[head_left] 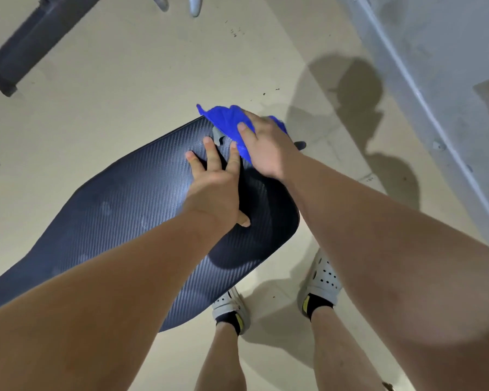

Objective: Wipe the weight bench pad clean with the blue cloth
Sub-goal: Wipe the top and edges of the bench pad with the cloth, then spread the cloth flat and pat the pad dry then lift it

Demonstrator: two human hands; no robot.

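Head view: right hand (266, 148) presses the crumpled blue cloth (229, 119), grip flat, at frame centre on the dark carbon-weave padded bench (119, 210); left hand (218, 187) splayed flat beside it.

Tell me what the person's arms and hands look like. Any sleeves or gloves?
No sleeves or gloves show. Both forearms are bare up to the picture's edge. The left hand and right hand wear no rings, watch or bands that I can see.

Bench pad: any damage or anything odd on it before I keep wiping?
Yes: the bench pad has a small grey torn-looking patch near its far edge, beside the blue cloth under the right hand. Faint smudges show elsewhere.
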